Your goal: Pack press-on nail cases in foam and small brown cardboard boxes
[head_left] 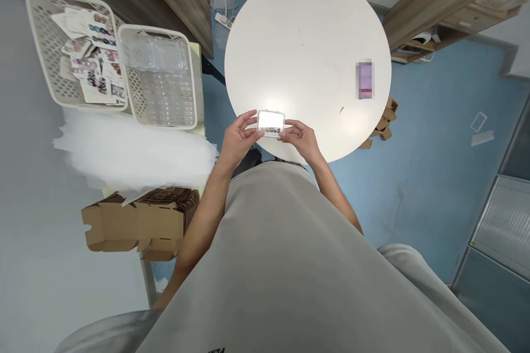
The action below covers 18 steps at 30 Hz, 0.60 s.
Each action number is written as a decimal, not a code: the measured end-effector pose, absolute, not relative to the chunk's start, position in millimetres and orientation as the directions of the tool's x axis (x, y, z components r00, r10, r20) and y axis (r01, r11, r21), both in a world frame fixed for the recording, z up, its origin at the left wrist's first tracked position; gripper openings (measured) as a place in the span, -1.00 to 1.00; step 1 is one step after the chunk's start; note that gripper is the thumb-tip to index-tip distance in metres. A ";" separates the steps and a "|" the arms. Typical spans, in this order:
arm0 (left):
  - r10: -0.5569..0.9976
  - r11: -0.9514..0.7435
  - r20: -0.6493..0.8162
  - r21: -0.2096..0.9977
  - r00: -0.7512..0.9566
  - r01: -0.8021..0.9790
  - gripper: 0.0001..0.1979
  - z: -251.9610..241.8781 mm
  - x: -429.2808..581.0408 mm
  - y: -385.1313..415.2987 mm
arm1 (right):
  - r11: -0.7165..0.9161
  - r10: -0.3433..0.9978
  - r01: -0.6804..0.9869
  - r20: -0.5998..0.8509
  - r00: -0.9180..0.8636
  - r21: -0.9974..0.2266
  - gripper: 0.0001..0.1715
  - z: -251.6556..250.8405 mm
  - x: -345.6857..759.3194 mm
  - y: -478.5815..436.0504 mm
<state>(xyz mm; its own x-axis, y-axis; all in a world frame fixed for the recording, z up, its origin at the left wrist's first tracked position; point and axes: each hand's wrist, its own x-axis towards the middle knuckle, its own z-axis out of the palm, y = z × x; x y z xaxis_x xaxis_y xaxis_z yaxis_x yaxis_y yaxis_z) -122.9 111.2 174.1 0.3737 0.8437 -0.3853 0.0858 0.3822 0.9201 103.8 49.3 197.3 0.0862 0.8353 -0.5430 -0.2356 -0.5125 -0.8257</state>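
Both of my hands hold one small clear plastic case [271, 123] over the near edge of a round white table [306, 38]. A row of small dark pieces shows along the case's lower edge. My left hand [239, 138] grips its left side with thumb and fingers closed on it. Pinching the right side is my right hand [300, 139].
A small purple object [365, 79] lies on the table's right part. To the left stand a white basket of printed cards [70, 44], a white basket of clear plastic trays [159, 74], a pile of white sheets [128, 151] and flat cardboard boxes [141, 220]. Cardboard scraps [383, 124] lie on the blue floor.
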 end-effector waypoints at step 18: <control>0.858 0.505 -0.510 0.859 0.058 0.081 -0.36 164.3 -196.7 122.0 | -0.598 0.759 -0.112 -0.606 0.239 -0.793 -0.45 30.1 61.7 170.9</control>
